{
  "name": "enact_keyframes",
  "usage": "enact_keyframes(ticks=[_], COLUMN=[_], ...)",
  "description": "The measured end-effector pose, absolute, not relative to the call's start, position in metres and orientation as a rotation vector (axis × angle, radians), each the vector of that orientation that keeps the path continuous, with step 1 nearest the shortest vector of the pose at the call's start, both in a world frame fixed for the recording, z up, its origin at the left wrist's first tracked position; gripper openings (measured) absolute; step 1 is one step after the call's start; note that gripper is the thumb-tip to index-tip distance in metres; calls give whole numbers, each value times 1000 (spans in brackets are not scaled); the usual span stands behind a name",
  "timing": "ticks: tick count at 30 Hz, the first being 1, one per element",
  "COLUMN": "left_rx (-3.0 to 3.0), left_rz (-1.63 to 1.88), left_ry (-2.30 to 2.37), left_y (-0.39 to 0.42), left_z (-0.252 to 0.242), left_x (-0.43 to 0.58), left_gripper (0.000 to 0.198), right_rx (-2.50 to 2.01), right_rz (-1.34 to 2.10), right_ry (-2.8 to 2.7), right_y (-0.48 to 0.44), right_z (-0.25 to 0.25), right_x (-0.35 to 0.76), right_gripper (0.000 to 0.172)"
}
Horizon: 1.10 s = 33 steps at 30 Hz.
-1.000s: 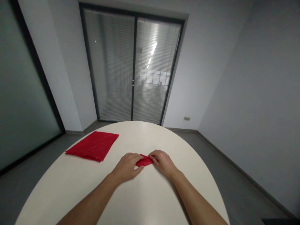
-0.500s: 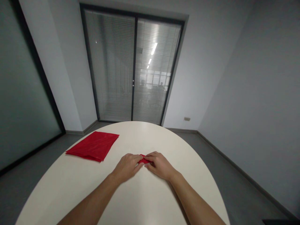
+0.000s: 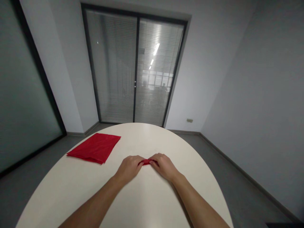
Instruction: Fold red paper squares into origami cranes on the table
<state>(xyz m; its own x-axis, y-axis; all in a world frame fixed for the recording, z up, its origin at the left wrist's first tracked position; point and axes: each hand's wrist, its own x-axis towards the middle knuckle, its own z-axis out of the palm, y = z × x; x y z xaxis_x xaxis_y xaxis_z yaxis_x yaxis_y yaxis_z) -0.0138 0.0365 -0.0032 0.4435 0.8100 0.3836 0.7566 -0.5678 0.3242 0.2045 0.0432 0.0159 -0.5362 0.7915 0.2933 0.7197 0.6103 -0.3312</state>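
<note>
Between my two hands, near the middle of the table, is a small folded piece of red cloth (image 3: 146, 161). My left hand (image 3: 130, 167) pinches its left end, fingers curled over it and thumb on the near side. At the right end my right hand (image 3: 164, 166) grips it in the same way. Only a narrow strip of the red cloth shows; both its ends are covered by my fingers. Whether it is fabric or soft paper is hard to tell at this size.
A larger flat stack of folded red cloth (image 3: 95, 148) lies at the left of the round white table (image 3: 142, 199), close to its edge. Beyond the table stands a glass door (image 3: 116, 69) with blinds, and white walls are on both sides.
My fingers have closed in around the red piece, and my thumbs have moved up onto it. It now shows as a narrower strip. The larger red stack has not moved.
</note>
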Motion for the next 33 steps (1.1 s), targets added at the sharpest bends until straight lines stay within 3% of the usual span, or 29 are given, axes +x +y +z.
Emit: enact_keyframes(ticks=[7, 15, 22, 28, 33], left_rx=[2391, 2046, 1902, 1848, 1851], left_rz=[896, 1039, 1067, 1070, 1029], left_ry=[1496, 1480, 1369, 1316, 1341], left_y=[36, 40, 42, 42, 45], left_z=[-1, 3, 4, 2, -4], left_x=[-14, -11, -11, -8, -8], left_gripper=[25, 20, 18, 21, 30], right_rx=[-1245, -1185, -1017, -1076, -1101], right_rz=[395, 823, 1130, 1102, 1210], right_ry=[-2326, -2015, -1969, -1820, -1766], right_y=[46, 52, 52, 63, 67], right_z=[19, 17, 16, 6, 1], right_x=[208, 218, 226, 223, 226], right_gripper=[26, 25, 56, 33, 39])
